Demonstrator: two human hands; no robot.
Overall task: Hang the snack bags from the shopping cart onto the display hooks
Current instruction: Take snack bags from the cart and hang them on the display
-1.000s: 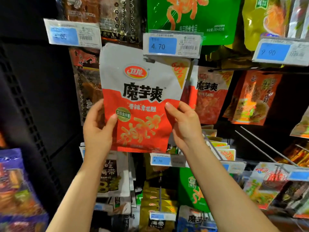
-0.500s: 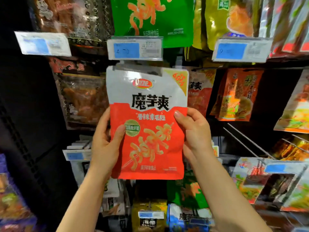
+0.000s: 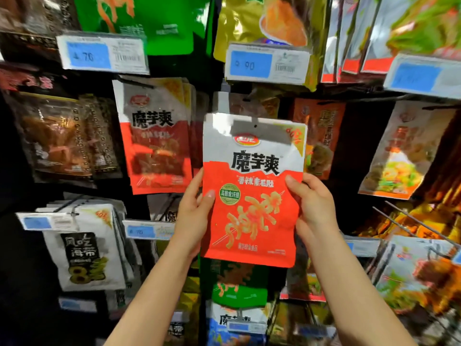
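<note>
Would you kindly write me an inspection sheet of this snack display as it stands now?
Surface: hook rack wall; bare hooks jut out at lower right.
Job's things: red-and-white snack bag held upright before the rack, hang hole at top; whether it is on a hook cannot be told.
Clutter: matching bags hang to its left; green bag above; seaweed bags lower left.
Hands: left hand and right hand grip the bag's side edges.
Cables: nothing seen.
Surroundings: blue price tags; shopping cart not in view.

Two hands (image 3: 197, 218) hold one red-and-white snack bag (image 3: 252, 196); three price tags (image 3: 102, 54) line the top row.
</note>
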